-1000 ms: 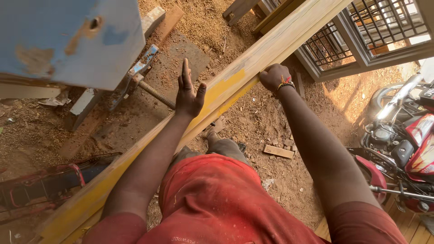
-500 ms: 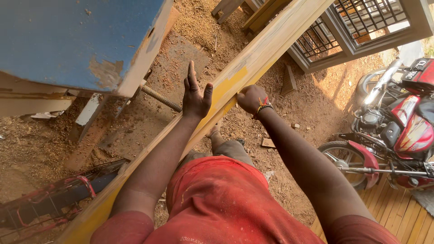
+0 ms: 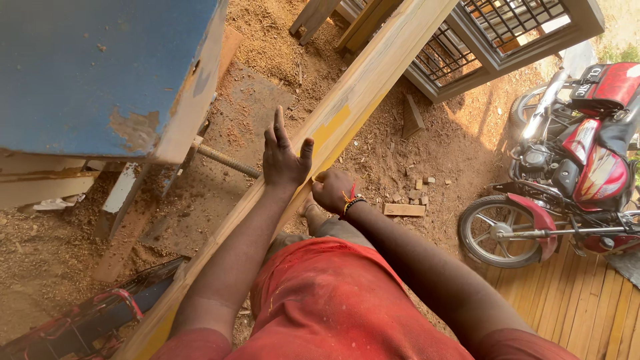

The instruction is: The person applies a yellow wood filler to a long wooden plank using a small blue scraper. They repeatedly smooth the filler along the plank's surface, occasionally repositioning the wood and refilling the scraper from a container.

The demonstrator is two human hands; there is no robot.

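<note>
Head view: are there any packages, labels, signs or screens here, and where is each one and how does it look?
Lettering on the red motorcycle: pale marking on the dark seat end, top right, beside the metal window grille.
Packages, signs, screens: none visible.
Left hand and right hand rest on the long wooden plank; it has yellow paint patches, no label.

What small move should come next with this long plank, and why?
Probably wrap the left hand around the plank before shifting it. That hand lies flat and open against the plank's side, while only the right hand curls around its lower edge, and the plank runs long beside the blue machine.
</note>
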